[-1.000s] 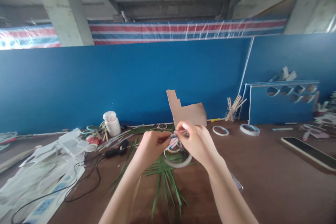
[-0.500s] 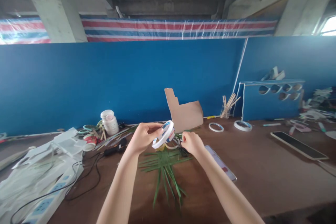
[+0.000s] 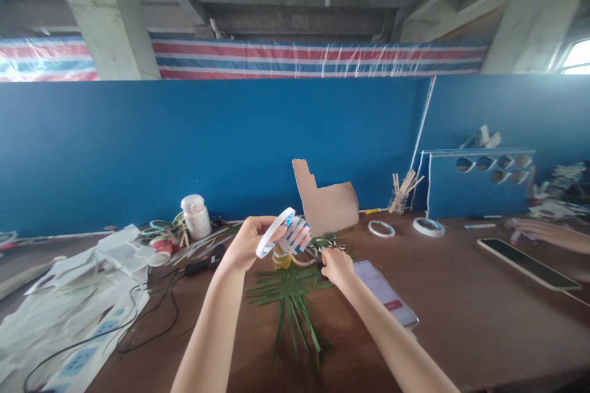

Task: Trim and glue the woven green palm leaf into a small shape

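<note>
While my left hand (image 3: 245, 244) clamps a white tape roll (image 3: 275, 233) in the air above the woven green leaf strips (image 3: 288, 293), my right hand's fingers (image 3: 328, 261) curl down at the strips' far edge, what they hold hidden from me.

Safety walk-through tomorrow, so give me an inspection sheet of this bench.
Surface: brown wooden tabletop.
Job's things: flat woven green leaf strips; white ring with blue-striped paper.
Grippers: left hand holds the ring; right hand is at the leaf strips.
Clutter: crumpled white plastic sheeting; white plastic bottle; two white tape rolls.
Cables: black cable beside a white power strip.
Surroundings: blue board wall; another person's hand at right.
</note>
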### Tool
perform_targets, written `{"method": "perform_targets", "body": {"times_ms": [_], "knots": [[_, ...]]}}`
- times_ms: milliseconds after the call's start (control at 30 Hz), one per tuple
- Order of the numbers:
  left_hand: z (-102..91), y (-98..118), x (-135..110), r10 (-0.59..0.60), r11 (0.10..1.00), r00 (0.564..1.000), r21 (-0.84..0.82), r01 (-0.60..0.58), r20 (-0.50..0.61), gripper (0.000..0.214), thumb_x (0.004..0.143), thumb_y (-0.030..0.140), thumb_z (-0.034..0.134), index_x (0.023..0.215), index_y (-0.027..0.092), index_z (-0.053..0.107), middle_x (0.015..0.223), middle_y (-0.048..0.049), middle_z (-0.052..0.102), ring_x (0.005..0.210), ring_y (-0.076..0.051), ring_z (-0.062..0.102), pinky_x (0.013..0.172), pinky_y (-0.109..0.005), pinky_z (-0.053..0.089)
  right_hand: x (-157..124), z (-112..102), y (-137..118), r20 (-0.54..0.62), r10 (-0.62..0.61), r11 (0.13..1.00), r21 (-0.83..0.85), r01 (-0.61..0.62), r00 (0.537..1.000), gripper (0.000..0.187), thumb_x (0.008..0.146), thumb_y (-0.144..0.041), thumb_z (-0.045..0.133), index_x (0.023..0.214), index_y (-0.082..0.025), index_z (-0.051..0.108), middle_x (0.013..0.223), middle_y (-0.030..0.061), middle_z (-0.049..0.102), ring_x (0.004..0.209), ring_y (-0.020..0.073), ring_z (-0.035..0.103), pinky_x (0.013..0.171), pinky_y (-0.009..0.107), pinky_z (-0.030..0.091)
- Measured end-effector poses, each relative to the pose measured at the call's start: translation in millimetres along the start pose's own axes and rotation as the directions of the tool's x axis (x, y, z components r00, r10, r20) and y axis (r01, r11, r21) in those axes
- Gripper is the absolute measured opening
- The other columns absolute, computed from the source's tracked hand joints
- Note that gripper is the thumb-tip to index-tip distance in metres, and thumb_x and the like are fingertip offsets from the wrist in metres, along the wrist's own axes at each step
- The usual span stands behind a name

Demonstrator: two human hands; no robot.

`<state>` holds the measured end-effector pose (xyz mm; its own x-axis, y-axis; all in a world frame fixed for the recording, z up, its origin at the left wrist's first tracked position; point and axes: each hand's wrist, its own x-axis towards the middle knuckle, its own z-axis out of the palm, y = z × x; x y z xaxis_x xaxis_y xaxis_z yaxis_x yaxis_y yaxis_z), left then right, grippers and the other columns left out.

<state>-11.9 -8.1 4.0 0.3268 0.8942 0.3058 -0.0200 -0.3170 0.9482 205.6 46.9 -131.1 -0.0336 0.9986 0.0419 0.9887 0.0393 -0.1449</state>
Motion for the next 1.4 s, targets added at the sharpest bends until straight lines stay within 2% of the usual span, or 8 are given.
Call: {"method": "perform_targets", "body": {"times_ms": [200,400,533,600,733,900,1000,1400], "knots": [[-6.4,-8,3,0.008,0.994,1.000,-0.106,-0.006,0.020,0.033,0.072,0.035,0.070,0.091,0.009,0.071,0.073,-0.0076,0.066,0.065,-0.015,0.056,0.058,-0.026,0.041,-8,-8,4,-0.178,-0.034,0.999,-0.010,0.033,0.984,0.010,0.073,-0.014,0.059,0.080,-0.020,0.057,0.076,0.0030,0.065,0.072,0.0171,0.061,0.056,0.025,0.026],[-11.3,-15,6,0.014,0.989,1.000,-0.148,-0.010,0.021,0.032,0.072,0.036,0.070,0.089,0.009,0.071,0.066,-0.0058,0.063,0.058,-0.012,0.054,0.053,-0.023,0.039,-25,-44,6,-0.359,-0.061,0.991,0.093,0.101,0.932,0.006,0.071,-0.018,0.057,0.075,-0.021,0.052,0.067,-0.0017,0.060,0.063,0.0138,0.055,0.054,0.024,0.023],[-10.8,-17,7,-0.015,0.988,1.000,-0.156,0.015,0.006,0.035,0.071,0.037,0.070,0.091,0.008,0.070,0.068,-0.0069,0.064,0.061,-0.014,0.056,0.055,-0.024,0.041,-46,-77,8,-0.507,-0.058,0.969,0.180,0.171,0.860,0.012,0.071,-0.028,0.059,0.072,-0.021,0.049,0.066,-0.0030,0.058,0.061,0.0137,0.053,0.055,0.023,0.026],[-9.8,-17,8,-0.023,0.989,1.000,-0.148,0.023,-0.001,0.036,0.070,0.038,0.071,0.090,0.008,0.070,0.067,-0.0068,0.064,0.061,-0.014,0.056,0.055,-0.024,0.040,-59,-92,12,-0.599,-0.071,0.959,0.180,0.220,0.798,0.018,0.071,-0.034,0.061,0.069,-0.021,0.048,0.067,-0.0030,0.058,0.063,0.0145,0.053,0.059,0.023,0.029],[-7.1,-17,9,-0.004,0.993,1.000,-0.120,0.001,-0.030,0.034,0.069,0.038,0.072,0.085,0.008,0.070,0.067,-0.0061,0.064,0.059,-0.012,0.054,0.053,-0.022,0.037,-86,-115,17,-0.730,-0.100,0.947,0.139,0.291,0.676,0.020,0.070,-0.030,0.063,0.067,-0.021,0.045,0.071,-0.0039,0.060,0.066,0.0143,0.055,0.067,0.025,0.033],[-4.7,-15,8,-0.005,0.994,1.000,-0.110,0.005,-0.003,0.034,0.070,0.038,0.070,0.088,0.009,0.071,0.072,-0.0075,0.066,0.064,-0.015,0.057,0.057,-0.024,0.040,-113,-121,13,-0.783,-0.276,0.914,-0.035,0.404,0.558,0.016,0.075,-0.024,0.060,0.068,-0.020,0.046,0.077,-0.0015,0.063,0.069,0.0142,0.057,0.073,0.027,0.034],[-3.5,-16,8,-0.004,0.995,1.000,-0.101,0.003,-0.006,0.034,0.071,0.038,0.070,0.089,0.009,0.070,0.072,-0.0075,0.066,0.065,-0.015,0.057,0.057,-0.024,0.040,-117,-117,8,-0.785,-0.345,0.903,-0.129,0.409,0.515,0.014,0.078,-0.022,0.058,0.069,-0.019,0.048,0.076,-0.0002,0.063,0.070,0.0150,0.057,0.075,0.028,0.034],[5.4,1,3,0.013,0.999,0.999,-0.031,-0.014,-0.037,0.030,0.066,0.039,0.072,0.070,0.009,0.068,0.063,-0.0038,0.064,0.055,-0.011,0.051,0.050,-0.020,0.036,-112,-110,-2,-0.765,-0.414,0.891,-0.229,0.392,0.493,0.010,0.081,-0.020,0.055,0.072,-0.018,0.051,0.076,0.0007,0.061,0.066,0.0146,0.052,0.072,0.029,0.032]]}}
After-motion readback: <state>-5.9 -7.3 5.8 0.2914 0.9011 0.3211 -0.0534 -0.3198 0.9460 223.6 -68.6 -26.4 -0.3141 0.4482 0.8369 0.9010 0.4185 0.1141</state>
